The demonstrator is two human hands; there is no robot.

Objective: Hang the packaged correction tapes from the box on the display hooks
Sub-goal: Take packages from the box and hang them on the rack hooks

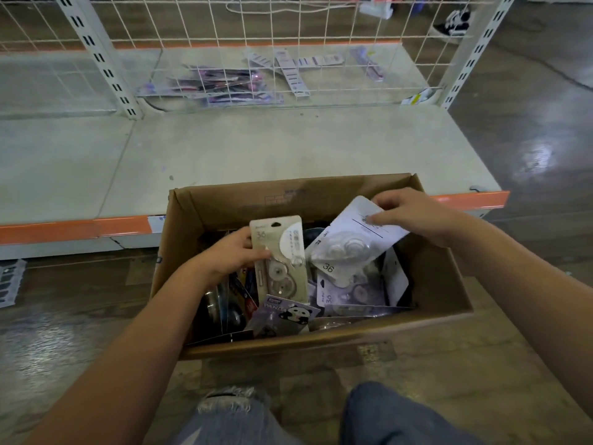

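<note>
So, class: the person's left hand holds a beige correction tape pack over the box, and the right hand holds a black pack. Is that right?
Not quite. In the head view, the left hand does hold the beige pack over the box, but the pack in the right hand is white, not black.

- Cardboard box (442,284): brown, open-topped, standing on the floor against the low shelf, filled with loose packaged correction tapes.
- Beige correction tape pack (278,252): card marked "36", clear blister below, upright, lifted above the box contents.
- White correction tape pack (349,242): card marked "36", tilted, raised at the box's right side.
- Panda-print pack (288,313): lying near the front wall.
</note>
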